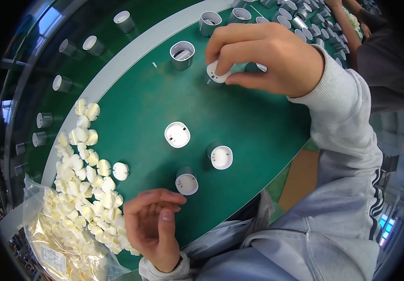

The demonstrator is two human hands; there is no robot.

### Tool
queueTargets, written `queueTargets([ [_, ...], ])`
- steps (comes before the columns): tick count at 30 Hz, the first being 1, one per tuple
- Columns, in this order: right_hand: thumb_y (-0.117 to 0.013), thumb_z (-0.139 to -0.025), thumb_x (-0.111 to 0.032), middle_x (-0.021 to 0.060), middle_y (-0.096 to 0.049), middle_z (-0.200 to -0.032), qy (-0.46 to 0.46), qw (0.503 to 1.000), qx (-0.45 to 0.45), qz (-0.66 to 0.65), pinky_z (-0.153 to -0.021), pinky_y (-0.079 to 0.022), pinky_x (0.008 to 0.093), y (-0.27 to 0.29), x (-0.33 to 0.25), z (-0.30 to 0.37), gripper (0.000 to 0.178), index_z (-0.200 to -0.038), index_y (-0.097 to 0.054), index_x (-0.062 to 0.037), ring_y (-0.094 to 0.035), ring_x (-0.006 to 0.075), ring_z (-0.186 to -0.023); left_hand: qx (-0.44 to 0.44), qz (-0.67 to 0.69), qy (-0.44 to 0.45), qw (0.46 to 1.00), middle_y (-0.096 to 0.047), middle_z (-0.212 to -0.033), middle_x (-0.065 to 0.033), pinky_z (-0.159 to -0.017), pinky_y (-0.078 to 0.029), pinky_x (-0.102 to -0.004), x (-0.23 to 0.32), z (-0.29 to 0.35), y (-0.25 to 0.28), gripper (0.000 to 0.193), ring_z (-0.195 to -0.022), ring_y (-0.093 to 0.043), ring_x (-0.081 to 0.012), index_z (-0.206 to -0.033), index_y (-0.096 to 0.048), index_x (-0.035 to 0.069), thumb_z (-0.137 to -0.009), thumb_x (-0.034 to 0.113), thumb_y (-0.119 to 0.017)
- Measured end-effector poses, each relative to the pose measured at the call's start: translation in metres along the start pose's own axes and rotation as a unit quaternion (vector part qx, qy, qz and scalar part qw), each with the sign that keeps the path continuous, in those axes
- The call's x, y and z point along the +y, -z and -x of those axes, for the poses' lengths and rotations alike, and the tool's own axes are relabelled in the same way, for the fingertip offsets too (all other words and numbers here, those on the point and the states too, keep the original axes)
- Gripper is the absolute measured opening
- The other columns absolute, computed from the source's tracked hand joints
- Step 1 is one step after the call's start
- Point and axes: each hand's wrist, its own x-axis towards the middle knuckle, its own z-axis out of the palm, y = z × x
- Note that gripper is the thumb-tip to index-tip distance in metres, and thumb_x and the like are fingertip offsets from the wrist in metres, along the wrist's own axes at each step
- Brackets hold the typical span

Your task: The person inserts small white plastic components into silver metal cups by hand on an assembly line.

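My right hand [272,58] reaches across the table, thumb and fingers closed round a white cap [219,75] at the mouth of a grey cup [214,85]. Whether the cap is fully seated is hidden by the fingers. Nearer to me, my left hand [157,225] is held open and empty, fingers curved and thumb apart. Just beyond its fingertips stands a grey cup with a white inset top [186,184]. Two more white-topped cups stand close by, one at the middle [177,135] and one to its right [221,157].
Loose cream-white caps [89,182] are heaped at the left, spilling from a clear plastic bag [54,253]. An open grey cup [182,54] has parts inside. Many grey cups [300,21] crowd the far right, near another person's arm [349,33]. More cups [62,83] line a dark green surface beyond the pale rim.
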Motion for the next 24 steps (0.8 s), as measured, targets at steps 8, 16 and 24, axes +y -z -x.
queueTargets([
  [8,-0.073,-0.074,-0.001,0.0080,-0.062,-0.095,0.016,1.000,-0.005,0.020,-0.076,-0.052,0.0368,-0.003,0.004,0.004,0.015,-0.082,-0.061,-0.0026,-0.065,0.0281,-0.087,-0.020,-0.040,0.005,0.999,-0.062,-0.093,-0.0156,-0.069,-0.045,-0.0303,0.003,0.001,-0.001,0.027,-0.081,-0.061,-0.0218,-0.119,-0.048,-0.002,-0.092,0.004,-0.049],
  [16,-0.074,-0.072,-0.001,0.0098,-0.059,-0.093,-0.007,1.000,0.021,0.019,-0.069,-0.052,0.0365,-0.005,-0.024,0.009,0.026,-0.093,-0.059,-0.0031,-0.063,0.0289,-0.081,-0.020,-0.006,0.002,1.000,-0.065,-0.095,-0.0177,-0.073,-0.047,-0.0267,0.000,0.003,0.000,0.025,-0.085,-0.063,-0.0198,-0.116,-0.048,-0.004,-0.092,-0.003,-0.051],
  [24,-0.078,-0.069,0.002,0.0106,-0.060,-0.095,-0.112,0.989,0.051,0.088,-0.062,-0.051,0.0316,-0.028,-0.066,0.035,0.027,-0.091,-0.063,-0.0013,-0.061,0.0231,-0.074,-0.002,-0.027,-0.038,0.999,-0.062,-0.096,-0.0178,-0.074,-0.049,-0.0294,-0.003,0.005,0.000,0.022,-0.085,-0.063,-0.0215,-0.113,-0.049,-0.005,-0.092,-0.005,-0.051],
])
